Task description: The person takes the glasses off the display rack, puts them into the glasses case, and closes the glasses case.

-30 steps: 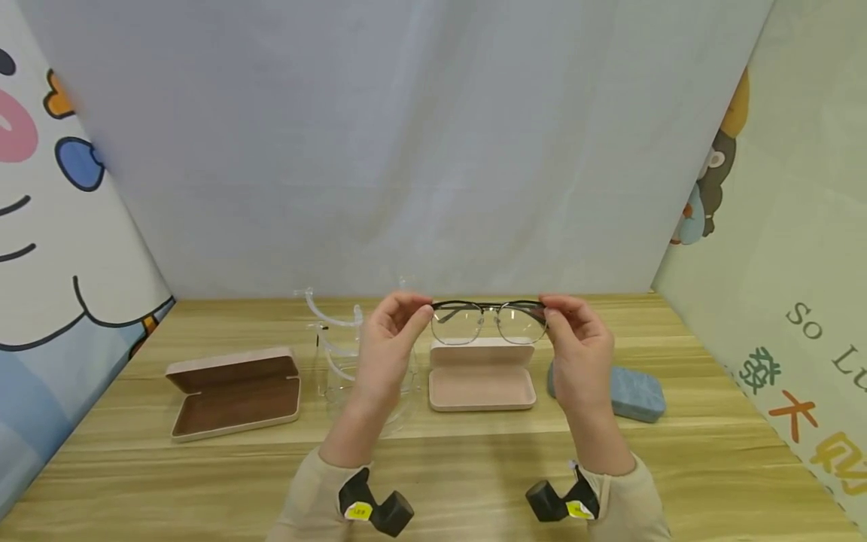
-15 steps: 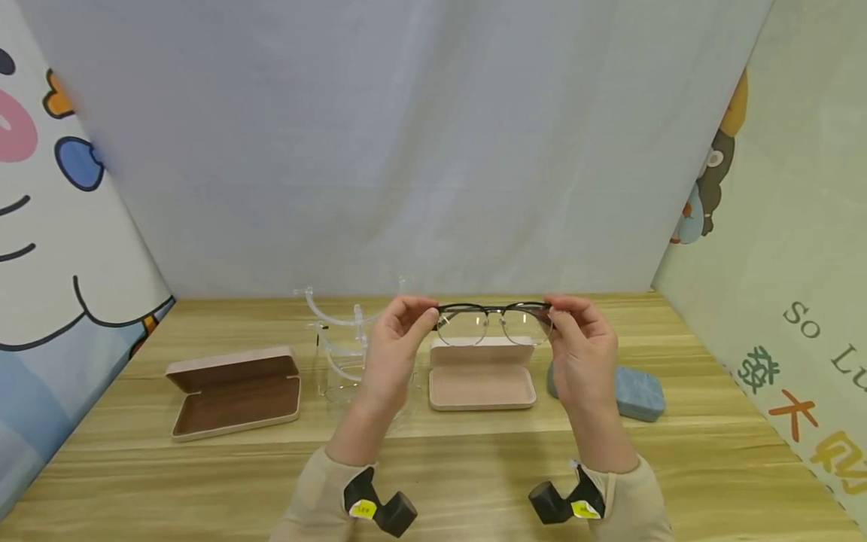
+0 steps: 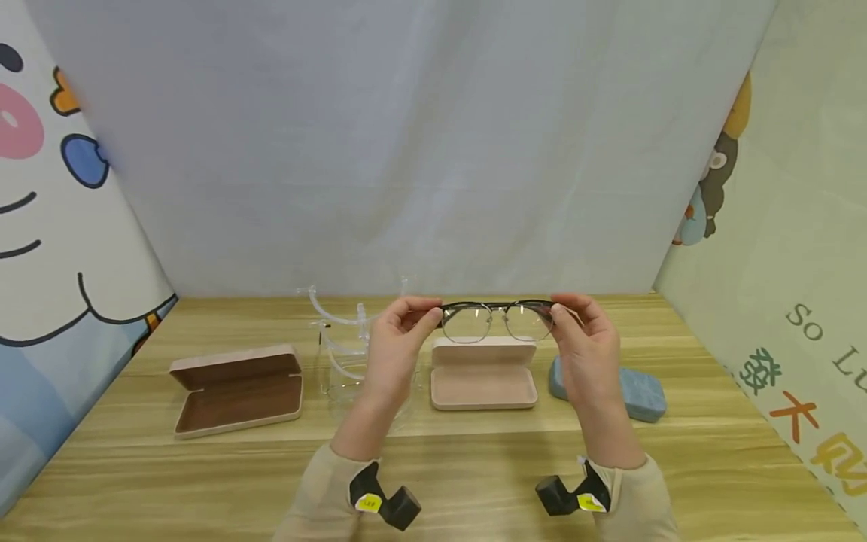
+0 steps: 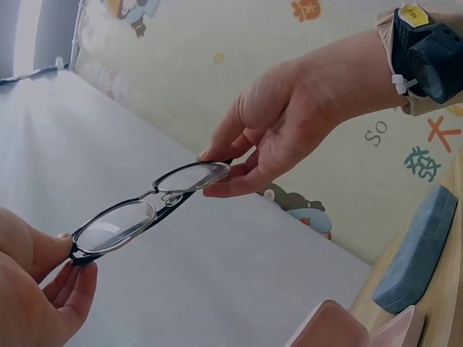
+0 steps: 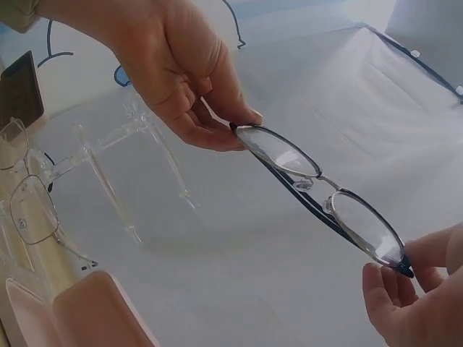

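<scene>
I have the glasses (image 3: 497, 320) up in the air over the open pink case (image 3: 484, 374), left hand (image 3: 396, 339) and right hand (image 3: 585, 339) each pinching an outer frame corner. They look light, thin and easily bent, lenses smudge-prone, so I'd keep fingertips on the rim ends.

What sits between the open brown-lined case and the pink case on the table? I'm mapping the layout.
A clear acrylic glasses stand, partly hidden by the left hand, stands between the brown-lined case and pink case, per the head view.
</scene>
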`<state>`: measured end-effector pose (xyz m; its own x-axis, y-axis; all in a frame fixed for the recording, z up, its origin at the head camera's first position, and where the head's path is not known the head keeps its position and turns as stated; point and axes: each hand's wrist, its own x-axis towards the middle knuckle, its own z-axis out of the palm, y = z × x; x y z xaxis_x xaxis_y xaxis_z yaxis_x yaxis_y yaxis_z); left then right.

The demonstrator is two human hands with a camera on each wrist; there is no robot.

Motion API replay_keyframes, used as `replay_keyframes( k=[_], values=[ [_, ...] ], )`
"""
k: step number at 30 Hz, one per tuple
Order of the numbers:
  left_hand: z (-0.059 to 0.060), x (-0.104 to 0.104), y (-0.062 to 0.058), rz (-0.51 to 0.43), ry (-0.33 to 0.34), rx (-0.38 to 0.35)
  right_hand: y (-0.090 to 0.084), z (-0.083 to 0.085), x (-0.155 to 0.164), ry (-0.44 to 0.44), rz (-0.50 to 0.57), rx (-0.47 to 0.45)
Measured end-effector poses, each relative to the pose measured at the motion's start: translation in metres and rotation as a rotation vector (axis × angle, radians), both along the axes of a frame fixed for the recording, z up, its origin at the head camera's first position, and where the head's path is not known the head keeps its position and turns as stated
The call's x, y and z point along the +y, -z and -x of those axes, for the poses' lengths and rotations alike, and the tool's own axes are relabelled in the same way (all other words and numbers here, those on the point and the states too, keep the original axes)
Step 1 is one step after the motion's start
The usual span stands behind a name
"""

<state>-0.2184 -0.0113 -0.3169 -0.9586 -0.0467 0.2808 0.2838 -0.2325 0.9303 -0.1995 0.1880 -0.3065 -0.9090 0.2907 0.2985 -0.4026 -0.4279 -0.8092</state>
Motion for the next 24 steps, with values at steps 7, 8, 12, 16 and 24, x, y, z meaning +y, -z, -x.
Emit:
replay_keyframes(
  k=[7,8,12,16,24],
  values=[
    [0.000,0.007,0.005,-0.020,0.041,-0.027,0.011,0.002,0.010,0.023,-0.046,-0.143],
    [0.000,0.008,0.007,-0.020,0.050,-0.036,0.013,0.001,0.012,0.025,-0.049,-0.157],
    [0.003,0.014,0.016,-0.031,0.092,-0.082,0.019,0.001,0.018,0.028,-0.049,-0.172],
    [0.006,0.019,0.026,-0.028,0.114,-0.115,0.026,0.003,0.022,0.038,-0.051,-0.183],
    [0.007,0.025,0.044,0.056,0.079,-0.148,0.046,0.010,0.026,0.094,-0.083,-0.264]
  ],
)
